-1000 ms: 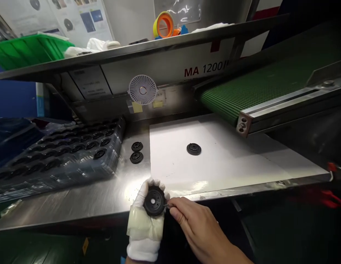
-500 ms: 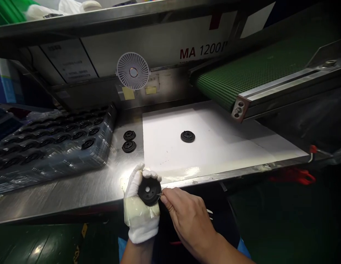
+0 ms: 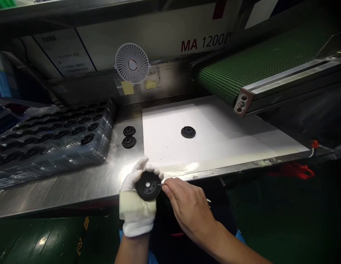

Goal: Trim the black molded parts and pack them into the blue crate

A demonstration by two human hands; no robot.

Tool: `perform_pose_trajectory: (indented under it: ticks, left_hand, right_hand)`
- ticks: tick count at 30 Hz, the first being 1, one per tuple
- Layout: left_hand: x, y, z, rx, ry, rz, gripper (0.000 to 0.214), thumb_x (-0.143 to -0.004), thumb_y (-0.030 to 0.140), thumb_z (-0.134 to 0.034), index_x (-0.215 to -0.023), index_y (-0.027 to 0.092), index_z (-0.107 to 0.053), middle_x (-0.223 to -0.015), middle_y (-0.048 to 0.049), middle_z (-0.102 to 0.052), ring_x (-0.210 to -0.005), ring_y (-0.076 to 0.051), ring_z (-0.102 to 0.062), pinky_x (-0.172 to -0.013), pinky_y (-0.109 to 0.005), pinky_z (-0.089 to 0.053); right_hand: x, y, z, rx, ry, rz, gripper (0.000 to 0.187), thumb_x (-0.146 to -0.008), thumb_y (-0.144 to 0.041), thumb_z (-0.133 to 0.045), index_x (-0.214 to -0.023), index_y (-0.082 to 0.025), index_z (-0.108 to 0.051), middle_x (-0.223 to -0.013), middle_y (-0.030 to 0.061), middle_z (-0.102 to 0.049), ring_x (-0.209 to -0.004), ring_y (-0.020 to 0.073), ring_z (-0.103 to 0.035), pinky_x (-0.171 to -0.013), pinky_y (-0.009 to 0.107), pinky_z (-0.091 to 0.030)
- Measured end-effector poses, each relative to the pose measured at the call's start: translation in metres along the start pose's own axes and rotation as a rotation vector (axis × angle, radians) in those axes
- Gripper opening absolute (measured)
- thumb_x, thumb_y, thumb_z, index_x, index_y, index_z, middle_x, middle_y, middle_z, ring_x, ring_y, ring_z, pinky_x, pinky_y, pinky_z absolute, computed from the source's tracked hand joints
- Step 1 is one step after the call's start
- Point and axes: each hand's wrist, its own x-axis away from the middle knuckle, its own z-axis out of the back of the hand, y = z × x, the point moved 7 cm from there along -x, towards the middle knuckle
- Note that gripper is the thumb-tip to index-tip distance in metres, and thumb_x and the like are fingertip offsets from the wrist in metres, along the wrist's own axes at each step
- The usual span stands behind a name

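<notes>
One black disc (image 3: 147, 192), cupped, inside curled gloved left fingers (image 3: 149, 168)

A round pale fan (image 3: 132, 63) stands upper left of centre, one yellow note (image 3: 127, 88) at its lower edge and another yellow note (image 3: 151, 85) to the right. Behind, a pale panel (image 3: 165, 35) reads "MA 1200". A green ribbed conveyor belt (image 3: 250, 69) with a metal side rail (image 3: 286, 88) fills the upper right. Green floor (image 3: 35, 238) shows lower left; a red object (image 3: 302, 171), blurred, sits at right.
</notes>
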Motion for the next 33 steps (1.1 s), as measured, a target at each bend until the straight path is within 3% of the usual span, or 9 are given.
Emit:
perform_pose_trajectory:
  ticks: [3, 7, 14, 16, 19, 22, 26, 33]
  left_hand:
    - [0.000, -0.001, 0.000, 0.025, 0.055, -0.096, 0.014, -0.081, 0.018, -0.061, -0.094, 0.016, -0.065, -0.074, -0.0002, -0.055, -0.072, -0.013, -0.057, -0.070, -0.029, -0.054]
    - [0.000, 0.004, 0.002, -0.015, 0.128, -0.235, 0.017, -0.084, 0.020, -0.062, -0.100, 0.018, -0.065, -0.075, 0.0008, -0.056, -0.073, -0.013, -0.058, -0.070, -0.029, -0.055]
    - [0.000, 0.008, 0.006, 0.000, 0.122, -0.377, 0.017, -0.083, 0.015, -0.060, -0.099, 0.020, -0.065, -0.074, 0.0019, -0.059, -0.073, -0.011, -0.062, -0.077, -0.029, -0.055]
    - [0.000, 0.007, 0.008, -0.012, 0.134, -0.319, 0.023, -0.081, 0.014, -0.061, -0.101, 0.022, -0.066, -0.079, 0.0005, -0.063, -0.077, -0.012, -0.063, -0.081, -0.030, -0.055]
    - [-0.001, 0.000, 0.004, 0.000, 0.059, -0.078, 0.031, -0.079, 0.018, -0.058, -0.109, 0.021, -0.065, -0.100, -0.0064, -0.066, -0.099, -0.023, -0.063, -0.089, -0.042, -0.053]
    - [0.003, -0.002, -0.001, -0.020, -0.034, 0.099, 0.040, -0.077, 0.024, -0.054, -0.114, 0.015, -0.064, -0.106, -0.0139, -0.064, -0.103, -0.033, -0.060, -0.081, -0.050, -0.054]
    - [0.003, 0.004, 0.002, -0.037, -0.011, 0.020, 0.028, -0.078, 0.020, -0.055, -0.101, 0.012, -0.066, -0.078, -0.0068, -0.058, -0.074, -0.018, -0.059, -0.067, -0.033, -0.054]
    - [-0.003, -0.003, 0.002, 0.077, -0.001, 0.009, 0.008, -0.084, 0.019, -0.058, -0.086, 0.013, -0.064, -0.072, -0.0009, -0.055, -0.068, -0.013, -0.055, -0.065, -0.028, -0.052]
  right_hand:
    - [0.001, -0.002, -0.004, 0.041, 0.005, 0.022, 0.030, -0.103, -0.032, -0.033, -0.081, -0.020, -0.050, -0.073, -0.0004, -0.053, -0.063, 0.0143, -0.047, -0.059, 0.029, -0.024]
    - [0.003, -0.008, -0.012, 0.062, 0.021, 0.026, 0.029, -0.103, -0.031, -0.033, -0.082, -0.020, -0.050, -0.071, -0.0010, -0.052, -0.061, 0.0141, -0.045, -0.058, 0.030, -0.022]
    - [0.005, -0.014, -0.018, 0.018, -0.020, 0.028, 0.027, -0.102, -0.031, -0.036, -0.082, -0.020, -0.049, -0.074, -0.0003, -0.053, -0.065, 0.0147, -0.047, -0.059, 0.029, -0.024]
    - [0.007, -0.014, -0.019, -0.012, -0.035, 0.032, 0.026, -0.102, -0.031, -0.036, -0.082, -0.020, -0.049, -0.075, -0.0004, -0.054, -0.066, 0.0150, -0.048, -0.059, 0.029, -0.024]
    - [0.007, -0.012, -0.017, -0.052, -0.056, 0.025, 0.026, -0.102, -0.031, -0.035, -0.083, -0.020, -0.049, -0.075, -0.0010, -0.054, -0.066, 0.0149, -0.048, -0.059, 0.029, -0.024]
    - [0.005, -0.011, -0.012, -0.084, -0.073, 0.046, 0.028, -0.103, -0.030, -0.033, -0.081, -0.020, -0.047, -0.073, -0.0011, -0.052, -0.063, 0.0142, -0.045, -0.059, 0.028, -0.024]
    - [0.000, -0.005, -0.004, -0.041, -0.071, 0.021, 0.029, -0.103, -0.031, -0.032, -0.081, -0.020, -0.046, -0.075, -0.0009, -0.052, -0.064, 0.0142, -0.045, -0.060, 0.029, -0.024]
    - [0.001, -0.007, -0.009, 0.074, 0.004, 0.047, 0.029, -0.104, -0.030, -0.031, -0.081, -0.021, -0.046, -0.074, -0.0014, -0.051, -0.065, 0.0146, -0.045, -0.061, 0.030, -0.025]
